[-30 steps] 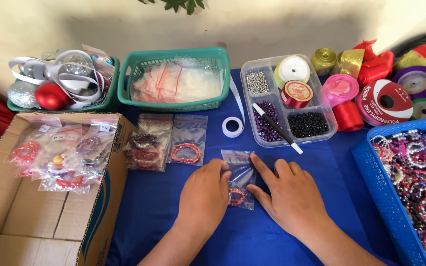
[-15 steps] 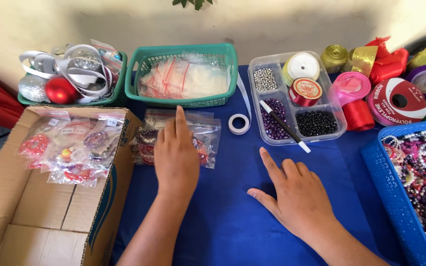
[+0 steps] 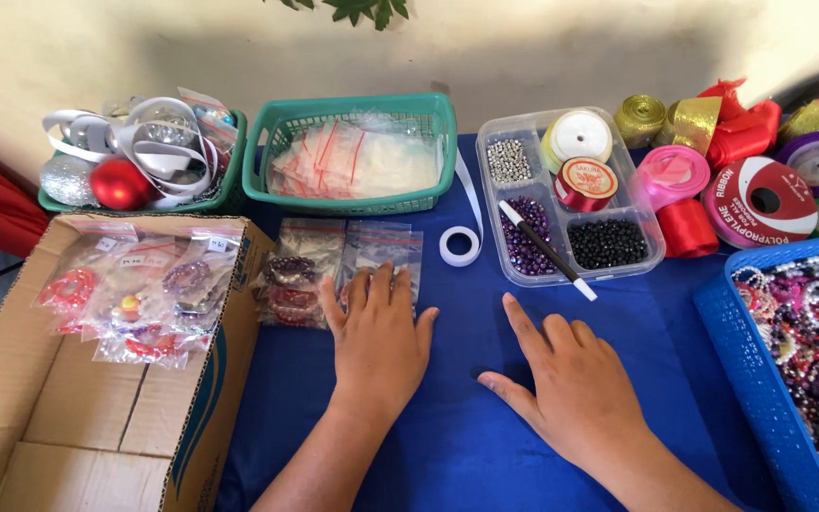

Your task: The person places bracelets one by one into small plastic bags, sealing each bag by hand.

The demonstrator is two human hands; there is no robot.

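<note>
Bagging step, placement stage: left hand (image 3: pixel 378 341) flat, fingers released over small zip bags (image 3: pixel 383 248) lying under its fingertips; right hand (image 3: pixel 575 379) spread, holding nothing, on blue surface (image 3: pixel 466 446); next move likely needs another bracelet.

Left hand (image 3: pixel 378 334) flat on bagged bracelets (image 3: pixel 383 254), right hand (image 3: pixel 575 382) on blue cloth (image 3: pixel 466 417).

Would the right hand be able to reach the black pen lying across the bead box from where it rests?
Probably yes: the right hand lies flat on bare blue cloth, and nothing stands between it and the pen.
</note>
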